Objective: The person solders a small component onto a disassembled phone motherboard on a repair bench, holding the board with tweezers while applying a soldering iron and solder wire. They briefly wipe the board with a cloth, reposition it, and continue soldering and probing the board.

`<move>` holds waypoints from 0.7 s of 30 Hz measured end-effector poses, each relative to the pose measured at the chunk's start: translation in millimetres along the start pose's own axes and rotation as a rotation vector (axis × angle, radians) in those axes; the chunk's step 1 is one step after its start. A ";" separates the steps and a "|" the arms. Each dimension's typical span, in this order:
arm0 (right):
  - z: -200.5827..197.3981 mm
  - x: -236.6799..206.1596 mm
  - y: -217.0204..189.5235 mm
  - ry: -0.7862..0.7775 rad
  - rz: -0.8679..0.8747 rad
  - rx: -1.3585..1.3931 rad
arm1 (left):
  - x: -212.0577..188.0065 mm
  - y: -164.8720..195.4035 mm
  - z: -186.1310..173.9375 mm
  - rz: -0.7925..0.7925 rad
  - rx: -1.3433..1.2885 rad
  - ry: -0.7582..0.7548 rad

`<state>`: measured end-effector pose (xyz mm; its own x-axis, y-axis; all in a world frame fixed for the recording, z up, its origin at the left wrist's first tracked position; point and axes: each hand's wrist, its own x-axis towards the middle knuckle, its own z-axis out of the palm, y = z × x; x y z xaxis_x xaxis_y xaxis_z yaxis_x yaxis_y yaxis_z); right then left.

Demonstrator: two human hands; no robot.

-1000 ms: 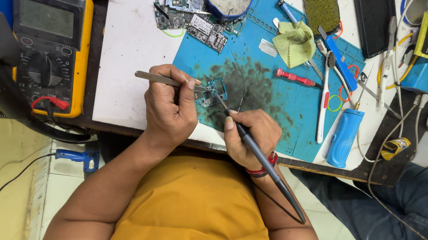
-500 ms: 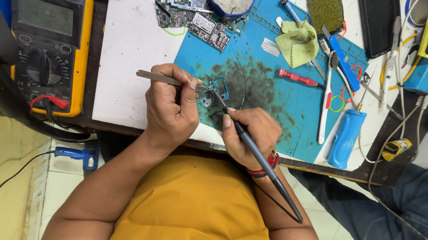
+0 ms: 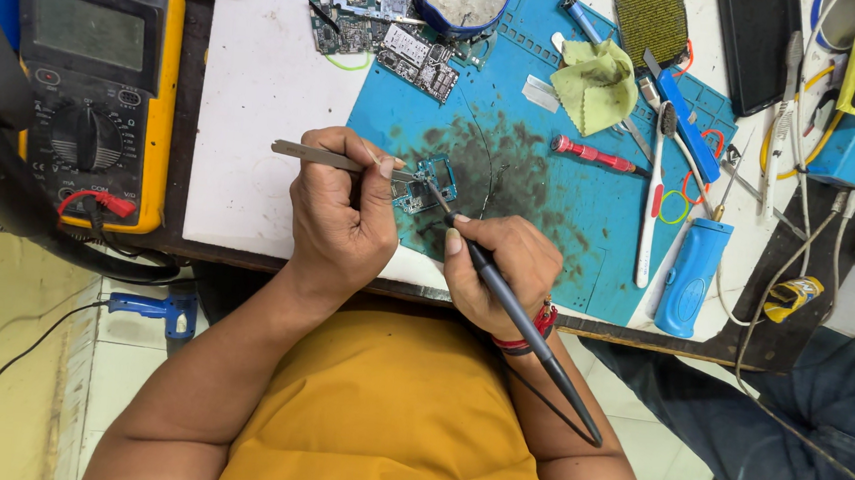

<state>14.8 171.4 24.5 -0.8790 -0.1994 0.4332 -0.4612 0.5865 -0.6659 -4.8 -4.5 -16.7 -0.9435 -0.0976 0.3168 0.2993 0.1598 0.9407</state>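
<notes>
Head view: the left hand (image 3: 341, 214) pinches metal tweezers (image 3: 338, 160) on a small circuit board (image 3: 424, 182) lying on the blue mat (image 3: 590, 211) at the desk's near edge. The right hand (image 3: 501, 270) is closed round a soldering iron (image 3: 503, 305), tip at the board. A slip could lift a part or scorch the mat. The red screwdriver (image 3: 594, 154), toothbrush (image 3: 655, 191) and yellow multimeter (image 3: 93, 76) lie apart, blocking nothing.

The left hand (image 3: 344, 214) pins a small circuit board (image 3: 424, 182) with tweezers (image 3: 338, 160) (on a blue mat (image 3: 589, 221)) while the right hand (image 3: 500, 275) applies a soldering iron (image 3: 504, 295).
</notes>
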 end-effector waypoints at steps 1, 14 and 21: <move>0.0 -0.4 0.1 0.001 -0.005 0.006 | -0.4 -0.1 0.0 -0.008 -0.003 -0.003; -1.0 -3.1 2.1 0.010 0.007 0.003 | -1.3 -1.8 -0.2 -0.006 -0.005 -0.010; -0.6 -3.7 2.4 0.008 0.007 0.011 | -1.4 -1.4 0.3 -0.004 -0.003 0.000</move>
<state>17.1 174.0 21.6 -0.8813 -0.1889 0.4331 -0.4561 0.5791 -0.6757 -4.0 -4.3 -18.4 -0.9446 -0.0988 0.3129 0.2957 0.1565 0.9424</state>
